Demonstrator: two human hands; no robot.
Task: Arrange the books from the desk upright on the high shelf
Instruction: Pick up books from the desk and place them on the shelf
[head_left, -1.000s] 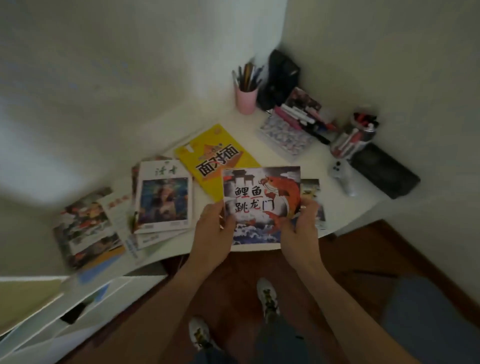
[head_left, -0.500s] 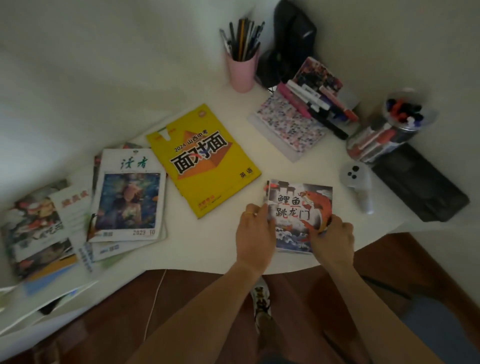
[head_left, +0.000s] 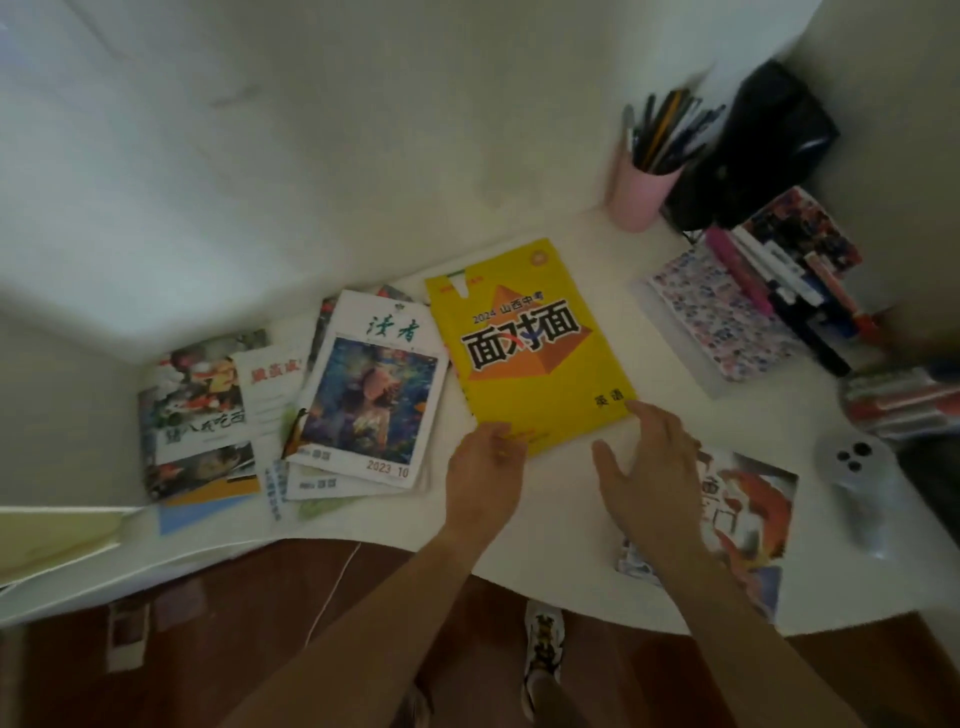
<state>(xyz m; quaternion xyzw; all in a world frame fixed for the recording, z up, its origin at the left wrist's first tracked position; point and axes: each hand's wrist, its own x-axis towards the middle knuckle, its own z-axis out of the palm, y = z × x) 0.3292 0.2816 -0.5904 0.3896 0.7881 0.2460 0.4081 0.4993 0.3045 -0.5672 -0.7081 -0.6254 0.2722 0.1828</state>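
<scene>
The yellow book (head_left: 530, 345) lies flat on the white desk (head_left: 571, 551), between the magazine (head_left: 371, 395) and the patterned notebook (head_left: 722, 317). The left hand (head_left: 485, 467) sits at its near left corner, fingers curled at the edge; grip cannot be confirmed. The right hand (head_left: 649, 462) is spread, fingertips at the near right corner. The fish book (head_left: 748, 509) lies flat beneath the right forearm.

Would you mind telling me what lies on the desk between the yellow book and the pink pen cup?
Nothing: in the head view, the stretch of white desk between the yellow book and the pink pen cup is bare.
</scene>
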